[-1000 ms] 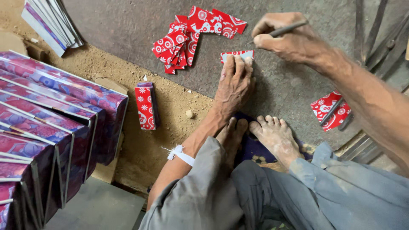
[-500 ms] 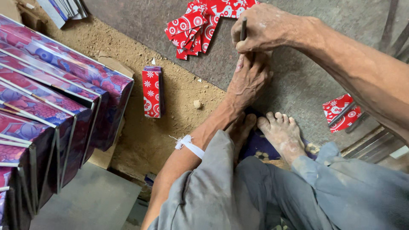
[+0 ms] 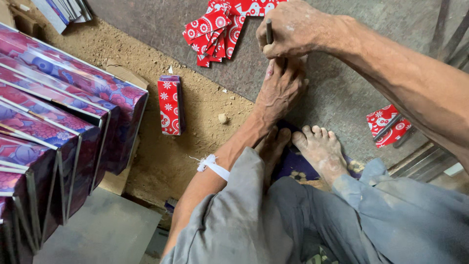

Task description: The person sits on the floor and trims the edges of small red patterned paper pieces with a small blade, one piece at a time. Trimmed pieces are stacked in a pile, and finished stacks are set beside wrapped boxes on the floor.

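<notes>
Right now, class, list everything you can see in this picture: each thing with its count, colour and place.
Patterned boxes: a stacked row, purple and pink, left.
Red box: one, red with white flowers, on sandy floor.
Red card pieces: a fanned pile, top centre; more at right.
Metal sheet: one, grey, under the hands.
Cloth band: one, white, on left forearm.
Thin tool: one, dark, in right hand.
Left hand: pressed flat on sheet.
Right hand: gripping tool.
Bare feet: two, centre.
</notes>
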